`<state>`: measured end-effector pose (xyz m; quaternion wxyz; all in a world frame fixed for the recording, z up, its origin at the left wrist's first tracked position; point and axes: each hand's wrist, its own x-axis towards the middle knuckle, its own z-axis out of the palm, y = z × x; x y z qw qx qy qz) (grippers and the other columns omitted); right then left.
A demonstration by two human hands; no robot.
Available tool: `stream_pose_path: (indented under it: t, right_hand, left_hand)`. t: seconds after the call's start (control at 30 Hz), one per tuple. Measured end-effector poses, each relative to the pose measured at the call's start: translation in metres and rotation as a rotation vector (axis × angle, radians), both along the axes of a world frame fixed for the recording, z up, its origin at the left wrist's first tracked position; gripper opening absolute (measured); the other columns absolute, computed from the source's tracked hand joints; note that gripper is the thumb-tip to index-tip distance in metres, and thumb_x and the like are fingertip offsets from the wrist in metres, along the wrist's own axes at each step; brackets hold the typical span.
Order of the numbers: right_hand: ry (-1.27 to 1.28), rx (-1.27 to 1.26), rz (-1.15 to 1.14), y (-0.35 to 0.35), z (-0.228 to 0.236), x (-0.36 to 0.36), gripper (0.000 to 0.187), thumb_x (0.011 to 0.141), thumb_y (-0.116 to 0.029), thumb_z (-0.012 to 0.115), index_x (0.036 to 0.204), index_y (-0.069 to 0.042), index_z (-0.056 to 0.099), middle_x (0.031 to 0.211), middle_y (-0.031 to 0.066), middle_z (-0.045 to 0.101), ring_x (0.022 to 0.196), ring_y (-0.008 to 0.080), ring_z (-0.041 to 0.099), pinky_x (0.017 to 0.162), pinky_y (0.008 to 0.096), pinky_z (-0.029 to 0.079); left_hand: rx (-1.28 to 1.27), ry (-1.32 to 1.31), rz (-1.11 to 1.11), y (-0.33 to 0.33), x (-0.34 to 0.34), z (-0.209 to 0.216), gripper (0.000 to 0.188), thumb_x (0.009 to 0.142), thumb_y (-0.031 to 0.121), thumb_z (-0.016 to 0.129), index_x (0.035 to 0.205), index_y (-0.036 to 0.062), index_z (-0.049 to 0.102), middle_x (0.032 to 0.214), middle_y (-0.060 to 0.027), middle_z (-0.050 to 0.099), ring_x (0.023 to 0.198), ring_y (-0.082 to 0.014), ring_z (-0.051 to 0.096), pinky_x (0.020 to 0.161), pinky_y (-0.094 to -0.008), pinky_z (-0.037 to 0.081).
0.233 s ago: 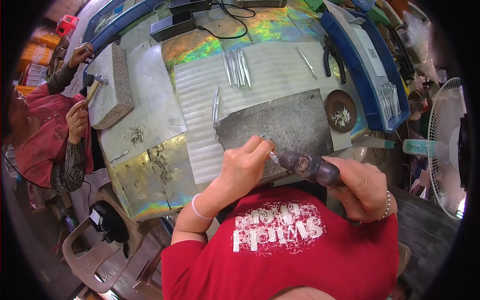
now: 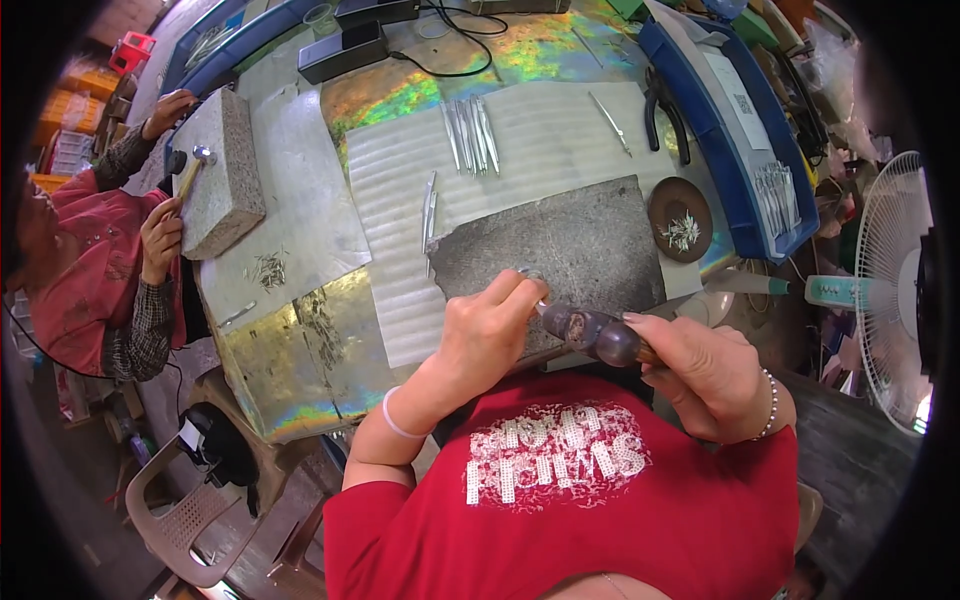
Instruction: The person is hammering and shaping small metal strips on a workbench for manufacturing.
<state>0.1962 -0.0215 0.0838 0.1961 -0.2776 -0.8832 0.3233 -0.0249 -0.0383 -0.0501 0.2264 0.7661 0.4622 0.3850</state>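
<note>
The mallet head is dark brown, the slab mottled grey.

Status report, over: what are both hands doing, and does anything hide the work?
Left hand pinching slim metal piece over grey slab. Right hand gripping hammer. Left hand and hammer partly hide the piece; hammer contact unclear.

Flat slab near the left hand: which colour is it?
Dark grey; the slab shows in head view.

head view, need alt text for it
A person's right hand holds a dark hammer by the left hand, which grips a thin metal piece over a grey slab; at left, a co-worker holds another hammer.
</note>
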Motion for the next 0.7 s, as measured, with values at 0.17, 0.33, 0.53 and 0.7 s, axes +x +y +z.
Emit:
stream_pose_path:
  t: [0.17,0.33,0.53,0.7]
  right_hand:
    - [-0.133,0.054,-0.035,-0.003,0.008,-0.002,0.051,0.071,-0.002,0.068,0.119,0.003,0.053,0.078,0.0105,0.060,0.061,0.0213,0.059,0.049,0.0274,0.045]
    - [-0.441,0.320,-0.066,-0.015,0.043,-0.003,0.041,0.070,-0.009,0.067,0.108,0.002,0.060,0.070,0.0065,0.059,0.055,0.0205,0.058,0.047,0.0280,0.044]
    - [-0.110,0.120,-0.214,-0.014,0.023,-0.004,0.045,0.071,-0.008,0.069,0.114,-0.003,0.058,0.073,0.0073,0.058,0.063,0.0204,0.060,0.050,0.0320,0.047]
    - [-0.035,0.088,-0.128,-0.016,0.066,0.005,0.033,0.065,-0.011,0.069,0.097,-0.003,0.067,0.070,0.0061,0.061,0.058,0.0174,0.060,0.050,0.0249,0.044]
  left_hand:
    - [0.002,0.002,0.008,-0.001,0.000,0.000,0.022,0.069,-0.004,0.060,0.088,0.0081,0.056,0.074,-0.0069,0.053,0.052,-0.0257,0.055,0.043,-0.0344,0.043]
    - [0.002,0.003,-0.014,-0.002,0.000,0.004,0.022,0.070,-0.004,0.059,0.088,0.0077,0.056,0.074,-0.0074,0.052,0.053,-0.0259,0.055,0.043,-0.0343,0.043]
    - [0.004,0.001,0.005,-0.007,-0.001,-0.004,0.021,0.071,-0.002,0.060,0.088,0.0077,0.056,0.074,-0.0079,0.052,0.054,-0.0275,0.055,0.044,-0.0353,0.044]
    - [0.016,0.015,0.000,0.001,0.001,0.001,0.021,0.070,-0.002,0.061,0.088,0.0080,0.055,0.074,-0.0074,0.052,0.053,-0.0264,0.055,0.043,-0.0348,0.044]
